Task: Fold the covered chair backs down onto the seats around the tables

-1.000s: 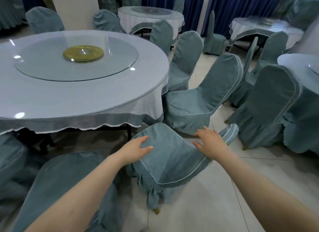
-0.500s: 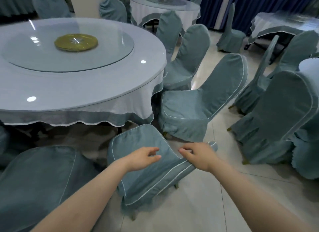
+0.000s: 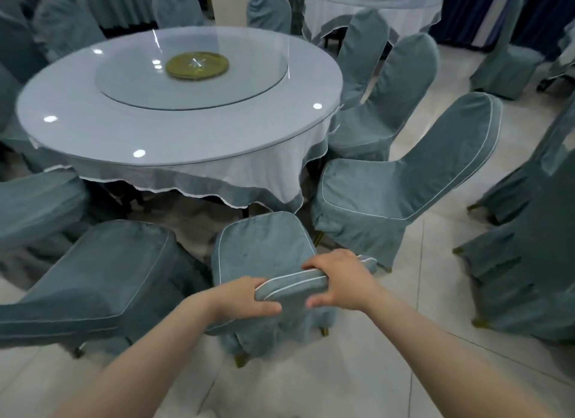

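Low in the middle of the frame, a teal covered chair point(image 3: 264, 246) is standing on the pale tiled floor point(image 3: 342, 380), with its flat padded panel lying roughly level and reaching away from the person toward the round table point(image 3: 217, 131). Both hands are clamping the chair's near edge point(image 3: 292, 285), a thick roll of fabric showing two lines of white piping. The left hand point(image 3: 245, 299) is gripping the left end of that edge, fingers curled over the top and thumb pressing underneath. The right hand point(image 3: 342, 283) is gripping the right end in the same way, fingers lying over the top and thumb tucking in below. The two thumbs are pointing toward each other with a short stretch of fabric showing between them, so the bulk of the chair is lying beyond and above the grip, while its skirt is hanging below the hands. Just left of it, a second chair point(image 3: 102, 271) is lying with its back flat. To the right, an upright chair point(image 3: 389, 184) is standing with its back leaning away from the table. A white tablecloth point(image 3: 249, 181) is draping off the table, which is carrying a glass turntable point(image 3: 249, 84) with a gold disc point(image 3: 197, 65) at its centre.
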Action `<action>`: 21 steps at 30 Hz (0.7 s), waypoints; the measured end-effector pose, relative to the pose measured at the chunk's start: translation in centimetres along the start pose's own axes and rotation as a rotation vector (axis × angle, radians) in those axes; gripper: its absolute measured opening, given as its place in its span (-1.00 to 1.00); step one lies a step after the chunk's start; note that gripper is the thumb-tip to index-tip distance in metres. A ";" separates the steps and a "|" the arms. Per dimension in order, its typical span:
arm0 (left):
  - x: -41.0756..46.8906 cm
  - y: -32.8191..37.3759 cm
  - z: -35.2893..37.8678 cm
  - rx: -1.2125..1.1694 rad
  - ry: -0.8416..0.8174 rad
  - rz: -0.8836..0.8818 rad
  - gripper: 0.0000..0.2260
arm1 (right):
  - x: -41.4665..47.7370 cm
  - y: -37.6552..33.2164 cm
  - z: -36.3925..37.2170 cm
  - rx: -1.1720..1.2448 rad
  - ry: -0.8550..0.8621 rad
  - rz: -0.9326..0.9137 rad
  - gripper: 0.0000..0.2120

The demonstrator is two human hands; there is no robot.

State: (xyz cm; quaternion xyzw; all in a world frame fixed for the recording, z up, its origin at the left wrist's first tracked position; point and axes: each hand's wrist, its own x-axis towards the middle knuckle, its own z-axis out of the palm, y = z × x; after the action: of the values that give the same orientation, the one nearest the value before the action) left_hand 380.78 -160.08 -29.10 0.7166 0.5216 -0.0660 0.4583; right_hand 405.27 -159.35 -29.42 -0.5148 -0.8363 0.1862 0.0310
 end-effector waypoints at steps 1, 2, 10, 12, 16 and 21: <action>-0.2 -0.1 0.3 0.010 -0.007 0.017 -0.77 | -0.2 0.2 0.1 -0.018 -0.016 -0.026 -0.37; -0.4 -0.1 0.5 0.014 -0.003 0.020 -0.71 | -0.3 0.3 0.2 -0.048 -0.018 -0.044 -0.46; 0.6 0.3 0.8 0.117 0.142 -0.038 -0.82 | 0.9 0.7 -0.2 -0.151 -0.011 -0.029 -0.74; 0.5 0.4 0.7 0.107 0.154 -0.040 -0.82 | 1.0 0.7 -0.3 -0.151 -0.027 -0.027 -0.73; 1.2 2.2 0.9 0.096 0.187 -0.018 -0.79 | 0.9 1.4 -1.8 -0.175 -0.041 0.042 -0.73; 1.2 2.6 1.7 0.110 0.192 -0.006 -0.73 | 0.2 0.9 -1.8 -0.249 -0.069 0.100 -0.68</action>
State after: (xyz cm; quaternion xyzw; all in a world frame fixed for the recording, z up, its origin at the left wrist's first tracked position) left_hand 384.06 -160.62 -29.22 0.7421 0.5610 -0.0269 0.3658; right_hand 406.40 -158.29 -28.05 -0.5489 -0.8268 0.1000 -0.0713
